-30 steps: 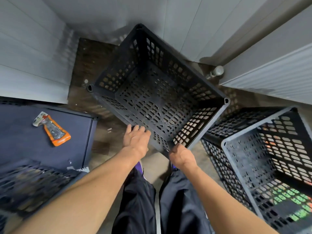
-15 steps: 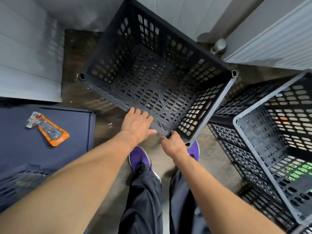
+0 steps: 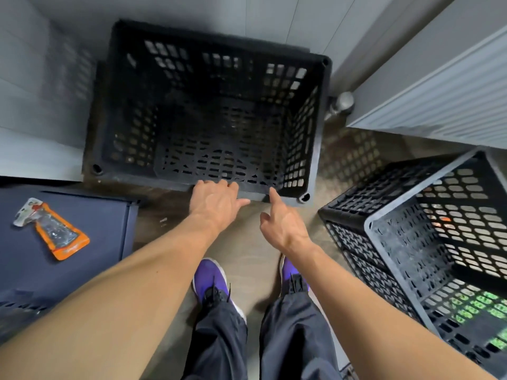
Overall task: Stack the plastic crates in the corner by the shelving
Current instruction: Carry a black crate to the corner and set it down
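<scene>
Black crate (image 3: pixel 219 133) upright in wall corner | left hand (image 3: pixel 216 205): fingers hooked over near rim | right hand (image 3: pixel 284 224): grips nothing, straight index finger touches rim

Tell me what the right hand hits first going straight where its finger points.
The near rim of the black crate; the fingertip of the right hand looks almost on it, though depth is unclear.
</scene>
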Demonstrator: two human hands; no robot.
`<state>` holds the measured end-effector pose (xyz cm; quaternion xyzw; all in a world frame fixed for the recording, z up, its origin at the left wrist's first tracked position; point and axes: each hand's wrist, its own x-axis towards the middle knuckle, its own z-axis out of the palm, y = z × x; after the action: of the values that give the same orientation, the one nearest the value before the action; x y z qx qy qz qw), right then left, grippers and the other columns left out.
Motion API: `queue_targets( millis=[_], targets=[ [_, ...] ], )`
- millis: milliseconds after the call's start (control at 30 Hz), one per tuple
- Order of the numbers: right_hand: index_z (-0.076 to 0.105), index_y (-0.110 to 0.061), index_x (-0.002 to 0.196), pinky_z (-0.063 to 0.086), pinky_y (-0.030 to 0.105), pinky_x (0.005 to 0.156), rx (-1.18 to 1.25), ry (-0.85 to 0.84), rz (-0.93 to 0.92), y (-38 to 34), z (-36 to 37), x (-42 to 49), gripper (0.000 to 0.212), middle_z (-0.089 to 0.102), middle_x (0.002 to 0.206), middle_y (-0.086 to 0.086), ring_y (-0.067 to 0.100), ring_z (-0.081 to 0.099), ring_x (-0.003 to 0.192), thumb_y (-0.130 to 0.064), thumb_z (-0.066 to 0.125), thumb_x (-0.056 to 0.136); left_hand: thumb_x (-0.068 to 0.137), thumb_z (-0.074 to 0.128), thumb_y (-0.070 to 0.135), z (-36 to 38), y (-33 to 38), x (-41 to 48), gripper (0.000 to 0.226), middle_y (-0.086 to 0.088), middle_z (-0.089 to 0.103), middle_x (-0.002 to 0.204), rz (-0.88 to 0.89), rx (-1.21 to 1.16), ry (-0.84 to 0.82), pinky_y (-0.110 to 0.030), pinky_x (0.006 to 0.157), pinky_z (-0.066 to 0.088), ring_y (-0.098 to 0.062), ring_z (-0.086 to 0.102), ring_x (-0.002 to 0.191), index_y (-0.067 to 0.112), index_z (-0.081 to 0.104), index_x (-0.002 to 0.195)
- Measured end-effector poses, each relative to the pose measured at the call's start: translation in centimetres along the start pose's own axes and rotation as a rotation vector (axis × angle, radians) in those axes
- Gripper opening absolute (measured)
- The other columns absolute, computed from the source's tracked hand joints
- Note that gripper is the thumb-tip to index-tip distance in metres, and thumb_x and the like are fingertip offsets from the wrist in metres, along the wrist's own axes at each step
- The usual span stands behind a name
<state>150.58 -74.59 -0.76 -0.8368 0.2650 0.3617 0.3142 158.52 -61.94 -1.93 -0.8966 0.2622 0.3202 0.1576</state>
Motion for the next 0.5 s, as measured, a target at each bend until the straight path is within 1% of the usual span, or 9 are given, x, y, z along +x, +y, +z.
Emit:
queue_targets(
  millis=[100, 167, 233, 267, 333, 400, 433, 467, 500],
  targets=[
    [0.014, -0.024, 0.154, 0.041, 0.043, 0.099, -0.102, 0.021, -0.059, -0.1, -1.7, 1.7, 0.065, 0.053, 0.131, 0.018, 0.036, 0.043, 0.126, -0.023, 0.044, 0.095, 0.100, 0.027, 0.059, -0.6, 0.1, 0.9, 0.058, -0.009, 0.060, 0.127, -0.085, -0.146, 0.014, -0.043, 0.097, 0.040, -0.032, 0.057, 0.116, 0.018, 0.047, 0.136],
    [0.025, -0.025, 0.149, 0.044, 0.042, 0.086, -0.235, 0.072, -0.061, -0.6, -2.9, 2.2, 0.057, 0.049, 0.129, 0.016, 0.034, 0.038, 0.125, -0.018, 0.043, 0.095, 0.102, 0.030, 0.053, -0.1, -0.3, 1.2, 0.051, -0.008, 0.057, 0.132, -0.079, -0.183, 0.063, -0.046, 0.105, 0.034, -0.031, 0.052, 0.121, 0.020, 0.045, 0.139],
    [0.041, -0.021, 0.137, 0.041, 0.038, 0.071, -0.408, 0.160, -0.091, -1.3, -3.9, 2.3, 0.044, 0.042, 0.124, 0.012, 0.031, 0.037, 0.118, -0.013, 0.043, 0.094, 0.102, 0.035, 0.048, 0.7, -1.2, 1.1, 0.046, -0.005, 0.054, 0.136, -0.093, -0.192, 0.084, -0.050, 0.113, 0.025, -0.029, 0.047, 0.126, 0.025, 0.041, 0.142],
    [0.046, -0.018, 0.130, 0.040, 0.036, 0.069, -0.498, 0.206, -0.136, -1.5, -4.2, 2.4, 0.038, 0.040, 0.121, 0.011, 0.030, 0.037, 0.113, -0.013, 0.044, 0.093, 0.102, 0.037, 0.046, 1.0, -1.8, 1.0, 0.044, -0.005, 0.054, 0.136, -0.127, -0.197, 0.071, -0.053, 0.114, 0.022, -0.029, 0.046, 0.126, 0.027, 0.040, 0.142],
    [0.052, -0.016, 0.123, 0.041, 0.036, 0.078, -0.639, 0.261, -0.273, -1.6, -4.4, 3.3, 0.030, 0.041, 0.120, 0.009, 0.028, 0.039, 0.110, -0.016, 0.047, 0.093, 0.103, 0.040, 0.038, 1.2, -3.3, 0.7, 0.037, -0.005, 0.055, 0.133, -0.217, -0.199, 0.027, -0.059, 0.111, 0.023, -0.031, 0.048, 0.124, 0.030, 0.041, 0.139],
    [0.052, -0.016, 0.123, 0.037, 0.039, 0.097, -0.720, 0.245, -0.363, -1.4, -4.3, 4.5, 0.029, 0.049, 0.120, 0.007, 0.028, 0.044, 0.111, -0.021, 0.045, 0.095, 0.102, 0.046, 0.027, 1.2, -4.5, 0.6, 0.031, -0.006, 0.056, 0.128, -0.259, -0.160, -0.025, -0.063, 0.106, 0.028, -0.033, 0.049, 0.120, 0.030, 0.042, 0.133],
    [0.051, -0.017, 0.123, 0.032, 0.040, 0.104, -0.736, 0.216, -0.368, -1.2, -4.3, 5.0, 0.028, 0.055, 0.118, 0.006, 0.027, 0.049, 0.112, -0.022, 0.042, 0.097, 0.100, 0.050, 0.021, 1.2, -4.8, 0.5, 0.033, -0.007, 0.056, 0.126, -0.252, -0.126, -0.042, -0.064, 0.104, 0.030, -0.034, 0.051, 0.117, 0.029, 0.041, 0.130],
    [0.051, -0.018, 0.123, 0.031, 0.039, 0.106, -0.747, 0.186, -0.352, -1.0, -4.3, 5.4, 0.027, 0.061, 0.116, 0.005, 0.027, 0.054, 0.111, -0.023, 0.040, 0.099, 0.096, 0.055, 0.015, 1.2, -5.0, 0.5, 0.038, -0.008, 0.056, 0.125, -0.233, -0.095, -0.050, -0.064, 0.102, 0.033, -0.036, 0.052, 0.115, 0.029, 0.041, 0.128],
    [0.051, -0.018, 0.122, 0.032, 0.037, 0.104, -0.757, 0.166, -0.333, -0.8, -4.4, 5.8, 0.025, 0.064, 0.113, 0.004, 0.026, 0.058, 0.108, -0.023, 0.039, 0.100, 0.093, 0.059, 0.010, 1.1, -5.2, 0.6, 0.043, -0.008, 0.057, 0.123, -0.212, -0.075, -0.049, -0.064, 0.101, 0.035, -0.036, 0.054, 0.113, 0.028, 0.041, 0.127]
  ],
)
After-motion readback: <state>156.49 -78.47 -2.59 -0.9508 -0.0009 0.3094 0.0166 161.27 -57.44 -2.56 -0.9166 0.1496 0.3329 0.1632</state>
